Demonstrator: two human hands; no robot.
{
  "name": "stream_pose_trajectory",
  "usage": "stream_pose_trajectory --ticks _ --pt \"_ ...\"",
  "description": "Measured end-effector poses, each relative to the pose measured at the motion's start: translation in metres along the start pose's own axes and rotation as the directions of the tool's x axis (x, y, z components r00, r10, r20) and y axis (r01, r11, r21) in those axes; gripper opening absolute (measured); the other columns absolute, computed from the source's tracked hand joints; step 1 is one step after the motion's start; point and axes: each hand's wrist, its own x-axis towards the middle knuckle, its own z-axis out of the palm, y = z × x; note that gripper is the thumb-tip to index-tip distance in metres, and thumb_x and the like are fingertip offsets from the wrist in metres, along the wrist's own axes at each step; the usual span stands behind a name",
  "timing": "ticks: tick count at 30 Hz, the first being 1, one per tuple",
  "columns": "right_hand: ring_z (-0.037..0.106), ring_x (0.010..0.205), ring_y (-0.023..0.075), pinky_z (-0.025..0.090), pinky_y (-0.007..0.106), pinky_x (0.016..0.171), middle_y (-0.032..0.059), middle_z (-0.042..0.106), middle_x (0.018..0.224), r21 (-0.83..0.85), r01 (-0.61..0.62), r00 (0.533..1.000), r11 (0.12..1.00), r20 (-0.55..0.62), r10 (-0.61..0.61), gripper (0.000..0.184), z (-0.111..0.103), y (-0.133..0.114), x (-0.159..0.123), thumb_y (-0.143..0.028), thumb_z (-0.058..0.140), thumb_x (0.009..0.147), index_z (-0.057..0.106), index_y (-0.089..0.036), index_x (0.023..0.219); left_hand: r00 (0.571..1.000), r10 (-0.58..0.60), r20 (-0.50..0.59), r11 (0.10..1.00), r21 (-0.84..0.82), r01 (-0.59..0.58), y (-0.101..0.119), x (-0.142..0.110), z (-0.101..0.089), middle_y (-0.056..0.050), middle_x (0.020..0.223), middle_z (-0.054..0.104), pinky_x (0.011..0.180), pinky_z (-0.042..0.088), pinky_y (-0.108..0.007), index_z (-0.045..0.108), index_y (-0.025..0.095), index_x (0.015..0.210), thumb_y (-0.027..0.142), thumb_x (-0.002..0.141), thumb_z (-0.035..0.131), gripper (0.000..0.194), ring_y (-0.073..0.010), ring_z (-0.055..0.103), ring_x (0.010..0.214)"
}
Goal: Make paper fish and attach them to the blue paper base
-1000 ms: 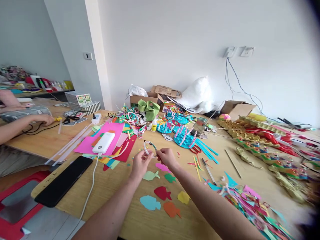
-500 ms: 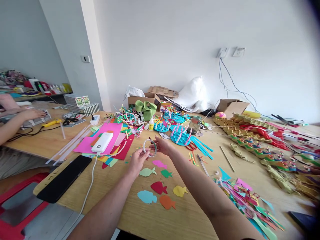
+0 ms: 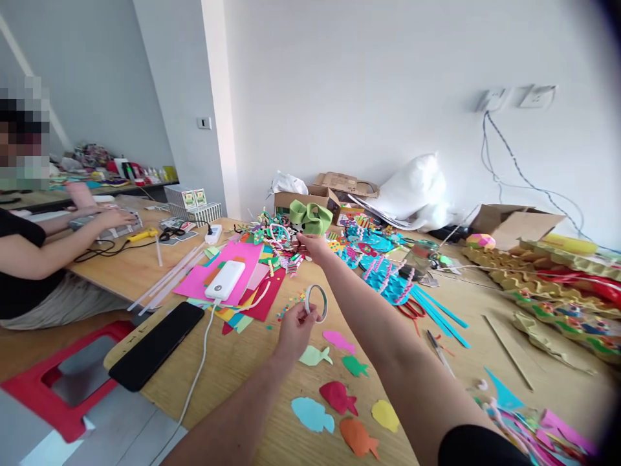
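My left hand grips a roll of tape, which stands on edge between thumb and fingers above the table. My right hand reaches far forward into a heap of small colourful craft pieces, just before a green bow-like ribbon. Its fingertips are close together among the pieces; what they pinch, if anything, is hidden. Under my arms lie paper fish cutouts: pink, light green, green, red, blue, orange and yellow.
A white power bank with a cable rests on pink sheets, near a black phone. On the right are scissors, a pen, blue strips and egg-carton pieces. Another person sits at left.
My right hand has left the tape roll and stretched forward to the craft heap. My left hand keeps the roll. The view has swung left, bringing the other person into sight.
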Motion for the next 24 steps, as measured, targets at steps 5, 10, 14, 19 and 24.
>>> stream_pose_trajectory --ticks 5,10,14,19,24 --pt "0.061 0.081 0.0186 0.043 0.022 0.065 0.006 0.066 0.076 -0.19 0.054 0.997 0.98 -0.049 -0.065 0.026 0.004 0.007 -0.001 -0.032 0.077 0.069 0.067 -0.01 0.081 0.996 0.03 -0.082 0.997 0.08 -0.024 0.002 0.004 -0.007 -0.005 0.073 0.07 0.067 0.048 -0.027 0.066 0.016 0.083 0.04 0.077 0.064 0.025 -0.018 0.065 0.071" --pt "0.06 0.071 0.0155 0.044 0.024 0.064 0.0021 0.066 0.072 -0.227 0.156 0.987 0.961 -0.001 -0.161 0.027 -0.026 0.031 -0.062 -0.038 0.064 0.079 0.071 -0.014 0.089 0.998 0.043 -0.053 0.993 0.11 -0.037 0.002 0.004 -0.009 -0.004 0.069 0.068 0.065 0.047 -0.025 0.069 0.014 0.087 0.042 0.074 0.066 0.031 -0.0166 0.064 0.067" --pt "0.064 0.083 0.0179 0.049 0.03 0.076 0.0065 0.071 0.093 -0.148 0.432 0.901 0.889 0.024 -0.434 0.024 -0.047 0.05 -0.128 -0.036 0.062 0.082 0.07 -0.016 0.094 0.999 0.036 0.024 0.993 0.115 -0.039 0.007 0.0 -0.007 -0.004 0.07 0.069 0.064 0.047 -0.025 0.069 0.013 0.091 0.043 0.074 0.065 0.034 -0.0165 0.064 0.066" --pt "0.062 0.087 0.0192 0.05 0.033 0.077 0.0081 0.067 0.092 -0.382 0.623 0.754 0.682 0.061 -0.654 0.017 -0.05 0.07 -0.194 -0.029 0.057 0.089 0.067 -0.019 0.098 0.987 0.057 0.15 0.983 0.164 -0.082 0.014 -0.007 -0.004 -0.003 0.065 0.066 0.061 0.046 -0.024 0.069 0.013 0.086 0.041 0.074 0.065 0.031 -0.0155 0.061 0.062" --pt "0.055 0.083 0.0189 0.046 0.031 0.073 0.0088 0.065 0.088 -0.629 0.67 0.636 0.395 0.211 -0.742 0.018 -0.051 0.08 -0.218 -0.021 0.048 0.094 0.065 -0.017 0.096 0.954 0.112 0.279 0.934 0.298 -0.196 0.013 -0.014 0.002 0.001 0.057 0.055 0.052 0.038 -0.022 0.062 0.015 0.067 0.041 0.077 0.059 0.029 -0.0117 0.049 0.054"
